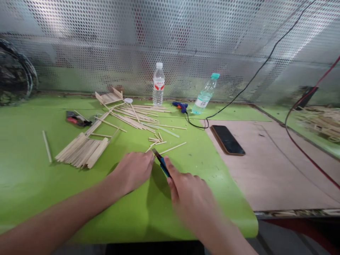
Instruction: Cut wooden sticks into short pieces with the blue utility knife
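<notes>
My right hand (pixel 190 193) is closed round a blue and black utility knife (pixel 161 162), whose blade tip points up and left onto the green mat (pixel 32 177). My left hand (pixel 132 170) lies knuckles up right beside the blade, fingers curled and pressed down on a thin wooden stick (pixel 173 148) that runs out to the right. Short cut stick pieces (pixel 156 140) lie just beyond the hands.
A bundle of flat sticks (pixel 82 150) lies left, long sticks (pixel 138 115) and a small stick frame (pixel 108 97) behind. Red-handled pliers (pixel 75 118), two water bottles (pixel 158 85) (pixel 205 94), a blue glue gun (pixel 180 105) with black cable, and a phone (pixel 227 140) on brown board sit around.
</notes>
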Available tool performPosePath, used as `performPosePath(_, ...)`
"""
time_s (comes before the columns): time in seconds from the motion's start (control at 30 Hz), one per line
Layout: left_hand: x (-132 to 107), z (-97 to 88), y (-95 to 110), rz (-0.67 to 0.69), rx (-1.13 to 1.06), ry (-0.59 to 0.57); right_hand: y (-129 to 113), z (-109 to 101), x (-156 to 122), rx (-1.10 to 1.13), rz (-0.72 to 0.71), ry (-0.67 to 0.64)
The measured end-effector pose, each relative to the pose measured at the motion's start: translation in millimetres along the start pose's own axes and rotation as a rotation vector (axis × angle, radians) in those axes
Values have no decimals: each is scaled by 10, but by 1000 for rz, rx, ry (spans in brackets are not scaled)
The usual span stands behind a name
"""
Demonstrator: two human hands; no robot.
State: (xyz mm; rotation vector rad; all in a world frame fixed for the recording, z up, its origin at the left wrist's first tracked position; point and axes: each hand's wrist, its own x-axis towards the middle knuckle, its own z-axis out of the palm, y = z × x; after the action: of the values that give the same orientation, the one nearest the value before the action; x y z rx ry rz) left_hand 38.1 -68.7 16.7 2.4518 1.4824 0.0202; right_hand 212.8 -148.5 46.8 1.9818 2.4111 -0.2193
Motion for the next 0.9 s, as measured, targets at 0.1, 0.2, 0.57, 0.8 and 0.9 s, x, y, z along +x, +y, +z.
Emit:
performPosePath(0.1, -12, 7, -4, -18, -85, -31, 51, -10, 6, 42, 5, 35)
performPosePath(0.2, 6, 1, -3, -51, -83, -76, 31, 29, 10, -24, -9, 34)
performPosePath(0.57, 71, -39, 4, 4, 10, -29, -56, 168, -67, -238, -47, -38)
performPosePath(0.8, 25, -44, -30, -3, -66, -35, 52, 123, 35, 17, -29, 59)
performPosePath(0.9, 1, -62, -25, -46, -139, -64, 178, 98, 26, 188, -23, 69)
